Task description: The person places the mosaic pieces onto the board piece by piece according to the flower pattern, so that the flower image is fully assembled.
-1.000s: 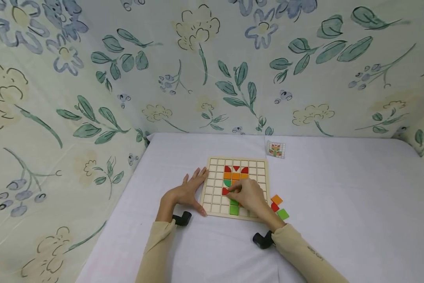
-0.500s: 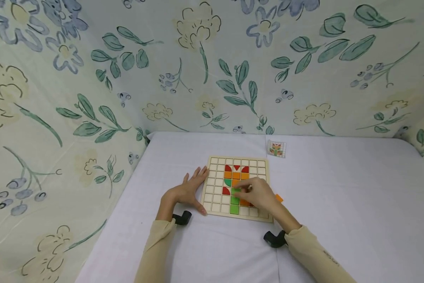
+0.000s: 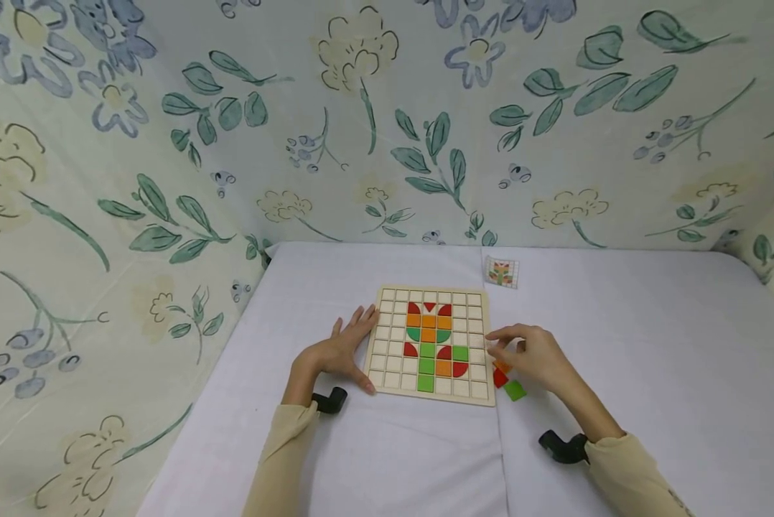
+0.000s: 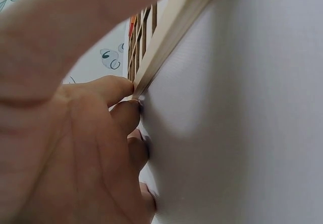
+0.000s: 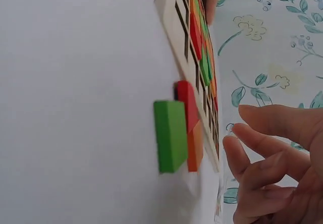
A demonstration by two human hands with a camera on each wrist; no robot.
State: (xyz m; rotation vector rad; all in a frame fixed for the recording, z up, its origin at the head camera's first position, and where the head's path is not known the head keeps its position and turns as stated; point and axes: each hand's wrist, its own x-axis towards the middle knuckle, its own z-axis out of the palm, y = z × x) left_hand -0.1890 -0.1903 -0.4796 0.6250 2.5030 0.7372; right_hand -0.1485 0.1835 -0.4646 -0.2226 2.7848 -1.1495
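Observation:
A wooden grid board (image 3: 387, 362) lies on the white cloth, with red, orange and green tiles forming a tulip-like figure. My left hand (image 3: 342, 352), fingers spread, rests against the board's left edge; in the left wrist view its fingertips touch the wooden rim (image 4: 166, 32). My right hand (image 3: 534, 355) hovers just off the board's right edge, thumb and fingers apart and holding nothing in the right wrist view. Below it lie a loose orange tile (image 3: 503, 365), a red tile (image 3: 500, 378) and a green square tile (image 5: 170, 135). Left of the green stem sits a red quarter-round tile (image 3: 411, 350).
A small pattern card (image 3: 502, 273) with a similar flower lies behind the board, towards the right. Floral fabric (image 3: 361, 179) hangs behind and left of the table. Black wrist mounts (image 3: 563, 446) sit at both wrists, close to the cloth.
My right hand has let go of the red quarter-round tile left of the stem and moved right, off the board, to above the loose tiles. My left hand stays put.

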